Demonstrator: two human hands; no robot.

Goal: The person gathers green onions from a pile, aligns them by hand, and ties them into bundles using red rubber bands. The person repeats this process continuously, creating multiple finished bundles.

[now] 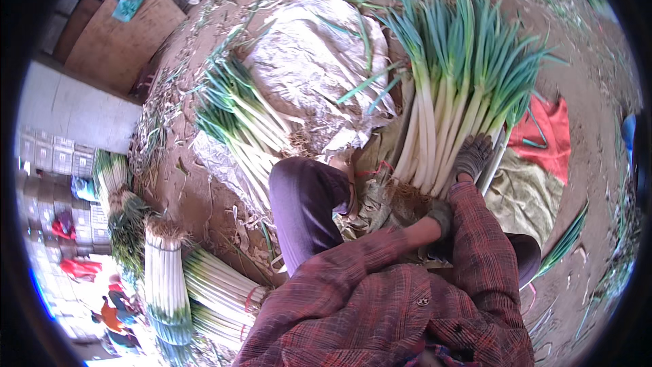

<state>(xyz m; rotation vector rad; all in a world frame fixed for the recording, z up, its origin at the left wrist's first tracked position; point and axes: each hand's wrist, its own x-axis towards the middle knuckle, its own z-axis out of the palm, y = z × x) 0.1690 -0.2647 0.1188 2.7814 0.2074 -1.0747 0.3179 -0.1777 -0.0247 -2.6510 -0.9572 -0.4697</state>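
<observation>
A large loose bunch of long green onions [438, 117] lies before me, leaves pointing away and roots towards me. Grey rails flank it on both sides, the right rail [493, 162] showing beside my hand. My right hand [473, 155], in a dark knit glove, lies flat against the right side of the white stems, fingers extended. Close to the root ends is my left hand [440, 216], also gloved. Its fingers are mostly hidden, so its grip cannot be made out. A red tie [377, 168] shows left of the roots.
Loose green onions [249, 117] lie left of my knee, by a white woven sheet [310, 56]. Tied bundles [165, 275] stand and lie at lower left. Red cloth [547, 135] and olive sacking [524, 193] are at right. People [114, 316] and stacked crates [61, 155] are farther left.
</observation>
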